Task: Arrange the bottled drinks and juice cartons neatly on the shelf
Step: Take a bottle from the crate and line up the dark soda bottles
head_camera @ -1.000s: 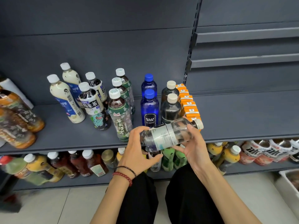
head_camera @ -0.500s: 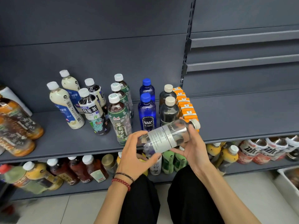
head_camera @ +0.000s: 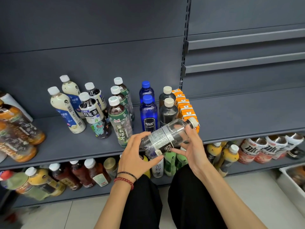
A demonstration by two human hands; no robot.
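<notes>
Mid-placement, by the look of it: holding a dark soda bottle (head_camera: 166,138) tilted, cap toward two o'clock, over the front edge of the shelf (head_camera: 239,116). Held at the base in the curled grip of the left hand (head_camera: 135,156), pinched near the shoulder in the grip of the right hand (head_camera: 193,149). Next, likely: righting it and standing it at six o'clock of the two dark bottles (head_camera: 168,113), just beside the orange cartons (head_camera: 185,106), label outward.

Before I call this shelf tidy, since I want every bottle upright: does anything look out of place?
Yes. At the left end of the shelf, the amber tea bottles appear to lie on their sides, while the other bottles stand upright. The left hand and right hand hold the clear bottle tilted, not yet shelved.
</notes>
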